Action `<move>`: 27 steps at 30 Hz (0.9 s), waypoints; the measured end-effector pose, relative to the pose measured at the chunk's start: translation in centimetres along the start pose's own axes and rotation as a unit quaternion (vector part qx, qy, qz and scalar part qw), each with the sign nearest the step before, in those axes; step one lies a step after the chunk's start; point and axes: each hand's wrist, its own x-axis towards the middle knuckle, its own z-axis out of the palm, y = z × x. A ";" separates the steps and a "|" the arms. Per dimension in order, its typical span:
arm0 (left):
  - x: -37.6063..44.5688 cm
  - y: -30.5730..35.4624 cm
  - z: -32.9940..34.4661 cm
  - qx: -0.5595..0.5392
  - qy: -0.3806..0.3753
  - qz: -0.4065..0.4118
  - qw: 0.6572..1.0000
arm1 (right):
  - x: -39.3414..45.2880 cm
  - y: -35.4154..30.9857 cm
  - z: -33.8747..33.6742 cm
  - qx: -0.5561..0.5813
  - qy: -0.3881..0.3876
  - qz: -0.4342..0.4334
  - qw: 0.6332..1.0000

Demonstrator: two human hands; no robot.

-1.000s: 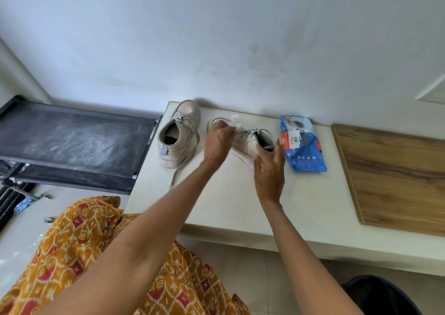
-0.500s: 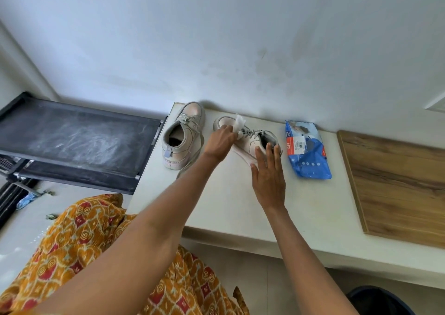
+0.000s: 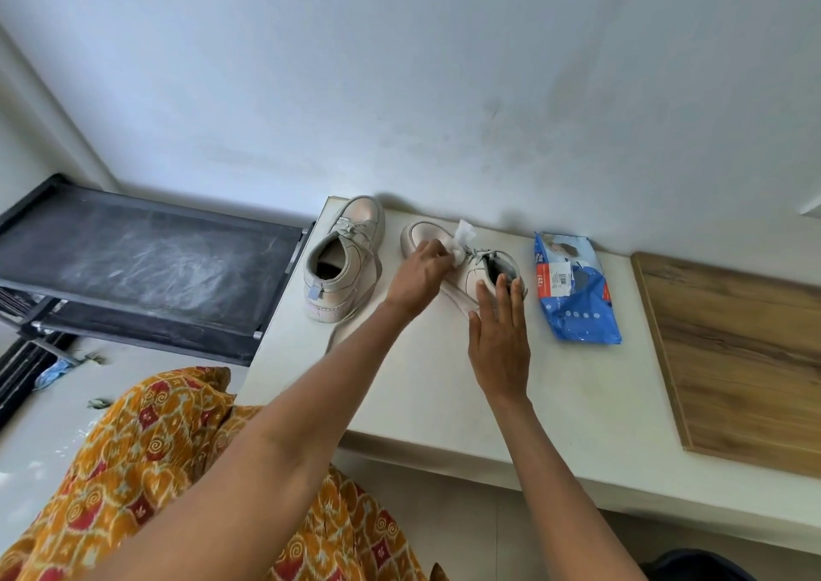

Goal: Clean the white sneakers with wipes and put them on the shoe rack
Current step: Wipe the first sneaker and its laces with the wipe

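A wooden board [image 3: 737,358] lies on the white counter [image 3: 577,402], with perhaps a dark bin [image 3: 697,565] below.

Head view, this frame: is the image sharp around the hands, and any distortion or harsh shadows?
Head view: soft, even daylight, only faint shadows under the two white lace-up sneakers. Left hand holding the crumpled white wipe is slightly soft, as is the right hand. Wide-angle lens bows the black fabric shoe rack and pale counter edge.

L sneaker [image 3: 344,260]: off-white, upright, toe to wall, worktop's left end | R sneaker [image 3: 471,269]: tipped on side, beside it | wipe [image 3: 462,238]: white, crumpled, on R sneaker's laces | shoe rack [image 3: 146,260]: black, dusty, left of worktop
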 end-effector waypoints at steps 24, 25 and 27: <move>4.6 -4.6 -1.4 0.042 -0.161 0.037 0.985 | -0.1 0.5 0.7 0.000 0.009 -0.019 1.000; 5.0 -4.5 -1.5 0.075 -0.163 0.044 0.983 | -0.1 0.5 0.7 0.003 0.010 -0.017 1.000; 5.7 -3.9 -1.7 0.092 -0.142 0.047 0.984 | -0.2 0.4 0.6 0.008 0.014 -0.016 1.000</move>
